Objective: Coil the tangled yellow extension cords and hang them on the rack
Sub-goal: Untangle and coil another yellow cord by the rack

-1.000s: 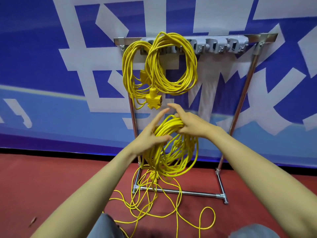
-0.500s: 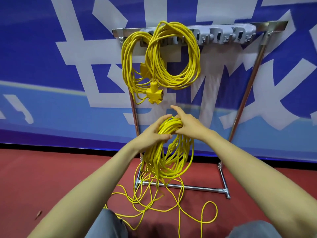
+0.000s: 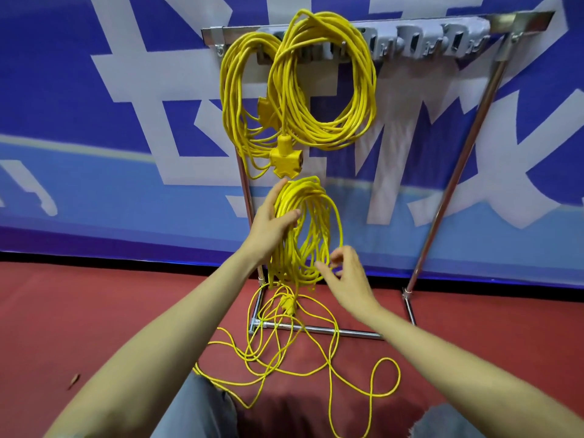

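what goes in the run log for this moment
left hand: holds coil | right hand: open at loops | rack: two coils hung | floor: loose cord

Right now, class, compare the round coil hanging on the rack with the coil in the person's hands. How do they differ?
The round coil hangs from the rack, touched by neither hand; the held coil is gripped near its top by the left hand. The round coil forms a wide open ring; the held coil droops long and narrow. The round coil is fully gathered; the held coil trails loose cord on the floor. Both are yellow.
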Demonstrator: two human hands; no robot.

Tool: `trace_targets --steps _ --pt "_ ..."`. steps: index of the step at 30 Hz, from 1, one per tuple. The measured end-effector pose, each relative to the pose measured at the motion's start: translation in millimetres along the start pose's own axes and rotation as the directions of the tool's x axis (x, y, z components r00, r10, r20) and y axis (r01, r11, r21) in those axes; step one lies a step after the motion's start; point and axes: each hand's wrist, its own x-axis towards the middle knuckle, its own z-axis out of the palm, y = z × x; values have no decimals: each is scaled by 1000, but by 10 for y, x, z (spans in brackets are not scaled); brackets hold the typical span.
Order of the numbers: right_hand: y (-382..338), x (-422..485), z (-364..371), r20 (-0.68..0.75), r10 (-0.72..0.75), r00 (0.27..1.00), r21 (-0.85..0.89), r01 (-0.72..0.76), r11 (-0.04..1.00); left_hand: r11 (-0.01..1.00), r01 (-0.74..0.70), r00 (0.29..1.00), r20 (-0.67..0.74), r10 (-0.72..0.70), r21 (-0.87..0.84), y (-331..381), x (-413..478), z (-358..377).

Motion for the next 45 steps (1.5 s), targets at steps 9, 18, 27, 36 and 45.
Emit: trace_targets --steps 9,18,27,36,45 --pt "178 -59 521 427 203 881 -25 -213 977 964 -83 996 -65 68 -254 351 117 -14" --pt "708 189 146 267 434 861 -293 -356 887 846 -44 991 83 104 -531 759 151 -216" --pt "649 678 -540 292 515 806 51 -551 833 914 22 997 71 7 -405 424 -36 -486" --pt "531 676 -878 294 707 643 -139 -703 697 988 -31 998 -61 22 -152 341 -87 -666" --pt "-341 779 -759 647 559 518 637 -770 -24 979 -168 983 -52 175 112 52 -303 -288"
